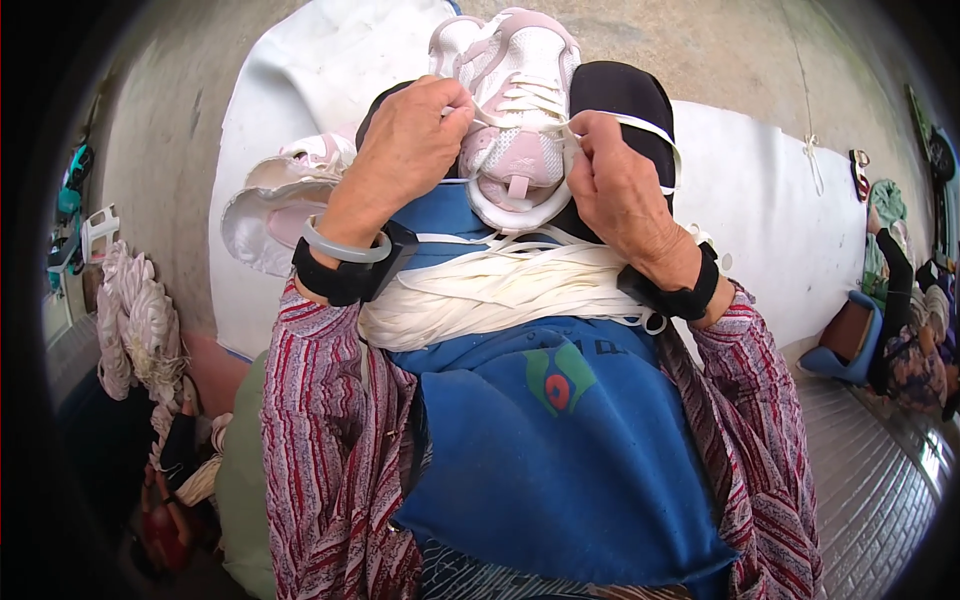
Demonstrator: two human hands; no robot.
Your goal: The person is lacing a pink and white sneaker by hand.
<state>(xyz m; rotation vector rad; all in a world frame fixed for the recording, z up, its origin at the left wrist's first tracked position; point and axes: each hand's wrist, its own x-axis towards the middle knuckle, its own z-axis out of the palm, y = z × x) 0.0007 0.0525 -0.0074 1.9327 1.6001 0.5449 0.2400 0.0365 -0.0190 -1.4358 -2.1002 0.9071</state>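
Note:
A white and pink sneaker [520, 160] rests between my knees, its heel toward me. White shoelace [532, 97] crosses its upper in several rows. My left hand [415, 135] is closed in a pinch on one lace end at the shoe's left side. On the other side, my right hand [620, 190] pinches the other end, whose loose length trails over the dark knee pad [625, 100]. A thick bundle of white laces [500, 290] lies across my lap on the blue apron [560, 460]. Another pink and white shoe [455, 45] sits beyond, partly hidden by the laced one.
More pale shoes [285, 205] lie left of my knee on a white sheet [265, 110]. Strung shoes [140, 320] are piled further left. At the right are a blue chair [845, 340] and another person's dark sleeve [893, 265]. Another person [165, 525] appears at the lower left.

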